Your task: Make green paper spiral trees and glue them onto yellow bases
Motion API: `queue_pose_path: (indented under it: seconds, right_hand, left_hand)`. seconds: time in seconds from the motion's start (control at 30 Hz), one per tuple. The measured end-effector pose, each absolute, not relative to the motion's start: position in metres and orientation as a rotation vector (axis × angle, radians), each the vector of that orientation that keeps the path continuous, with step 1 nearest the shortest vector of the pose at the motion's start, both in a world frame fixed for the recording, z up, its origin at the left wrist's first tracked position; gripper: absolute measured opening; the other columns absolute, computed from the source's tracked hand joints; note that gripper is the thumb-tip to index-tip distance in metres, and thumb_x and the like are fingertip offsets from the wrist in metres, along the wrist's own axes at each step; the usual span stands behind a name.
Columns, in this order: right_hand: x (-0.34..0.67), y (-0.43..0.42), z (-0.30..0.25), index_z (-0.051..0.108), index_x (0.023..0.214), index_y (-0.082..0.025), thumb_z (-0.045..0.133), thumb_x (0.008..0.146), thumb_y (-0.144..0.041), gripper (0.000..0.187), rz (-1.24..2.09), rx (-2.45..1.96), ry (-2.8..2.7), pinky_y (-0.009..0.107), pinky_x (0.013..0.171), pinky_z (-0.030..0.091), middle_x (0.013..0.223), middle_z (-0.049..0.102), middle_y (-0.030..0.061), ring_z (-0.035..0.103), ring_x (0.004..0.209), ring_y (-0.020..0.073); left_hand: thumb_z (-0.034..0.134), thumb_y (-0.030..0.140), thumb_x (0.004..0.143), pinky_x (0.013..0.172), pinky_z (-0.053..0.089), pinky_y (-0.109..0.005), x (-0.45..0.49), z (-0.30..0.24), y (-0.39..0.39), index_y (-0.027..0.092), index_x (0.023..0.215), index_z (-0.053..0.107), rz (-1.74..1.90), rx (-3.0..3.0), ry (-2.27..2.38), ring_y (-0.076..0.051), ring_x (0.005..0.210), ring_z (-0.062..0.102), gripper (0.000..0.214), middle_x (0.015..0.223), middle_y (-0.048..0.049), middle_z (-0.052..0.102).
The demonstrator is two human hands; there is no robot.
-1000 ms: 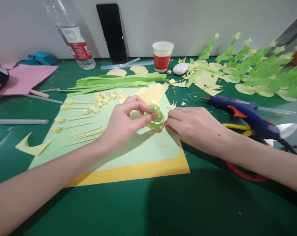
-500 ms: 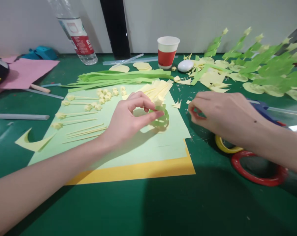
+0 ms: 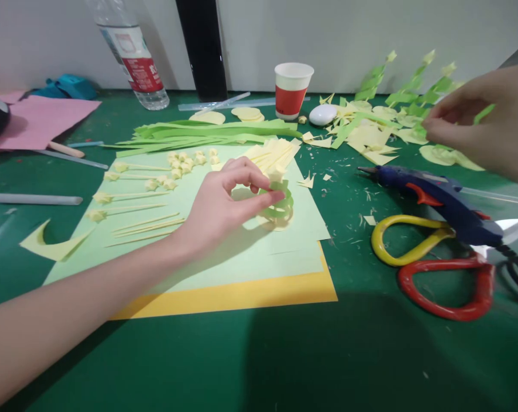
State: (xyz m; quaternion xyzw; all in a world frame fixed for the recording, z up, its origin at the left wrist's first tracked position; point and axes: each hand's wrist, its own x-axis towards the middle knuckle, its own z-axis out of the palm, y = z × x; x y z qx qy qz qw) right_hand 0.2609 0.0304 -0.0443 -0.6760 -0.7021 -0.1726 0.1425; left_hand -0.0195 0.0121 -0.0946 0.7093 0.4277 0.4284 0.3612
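Observation:
My left hand (image 3: 237,200) is closed in a pinch on a paper plant (image 3: 279,197), a green paper curl topped by a pale yellow star, above a round pale base. It stands over light green paper sheets (image 3: 224,263). On these sheets lie folded paper stars (image 3: 184,163), stars on thin sticks (image 3: 121,197), bare sticks (image 3: 145,229) and pale yellow paper strips (image 3: 276,154). At the far right my right hand (image 3: 482,123) is raised with fingers curled together, in front of several finished paper plants (image 3: 439,86). Whatever its fingertips hold cannot be made out.
A blue glue gun (image 3: 439,200) lies over scissors (image 3: 445,286) with yellow and red handles at the right. Behind are a paper cup (image 3: 293,91), a water bottle (image 3: 138,68), green paper strips (image 3: 211,134), a white oval object (image 3: 323,114) and paper scraps (image 3: 370,137).
My right hand has moved up and to the right, away from beside the paper sheets, uncovering the glue gun and scissors. My left hand keeps its pinch on the paper plant.

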Motion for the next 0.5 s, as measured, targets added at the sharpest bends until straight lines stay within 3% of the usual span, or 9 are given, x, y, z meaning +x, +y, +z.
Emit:
queue_pose_path:
  seconds: [0.17, 0.37, 0.5]
  right_hand:
    - [0.257, 0.027, -0.036, 0.052, 0.065, -0.02, 0.048, 0.075, -0.033, 0.016, -0.456, -1.977, -2.01, 0.031, 0.051, 0.026, 0.059, 0.051, 0.0014, 0.052, 0.065, 0.0142]
    - [0.235, 0.024, -0.021, 0.059, 0.068, -0.018, 0.056, 0.075, -0.02, 0.008, -0.311, -2.066, -1.803, 0.032, 0.066, 0.037, 0.064, 0.058, 0.0012, 0.055, 0.068, 0.0124]
    - [0.229, 0.029, -0.013, 0.062, 0.067, -0.016, 0.062, 0.072, -0.021, 0.007, -0.199, -2.084, -1.777, 0.028, 0.055, 0.033, 0.059, 0.057, 0.0, 0.05, 0.059, 0.0091]
  left_hand:
    - [0.061, 0.02, 0.07, 0.072, 0.037, -0.03, -0.019, -0.094, 0.013, 0.018, 0.06, 0.058, 1.097, 1.868, 1.108, -0.015, 0.077, 0.05, 0.01, 0.071, 0.0018, 0.052]
    - [0.062, 0.023, 0.067, 0.071, 0.037, -0.032, -0.019, -0.093, 0.013, 0.021, 0.057, 0.059, 1.095, 1.828, 1.139, -0.016, 0.073, 0.049, 0.011, 0.068, 0.002, 0.049]
    - [0.063, 0.028, 0.065, 0.068, 0.035, -0.034, -0.02, -0.094, 0.014, 0.022, 0.055, 0.058, 1.074, 1.797, 1.181, -0.017, 0.07, 0.047, 0.013, 0.068, 0.0019, 0.047]
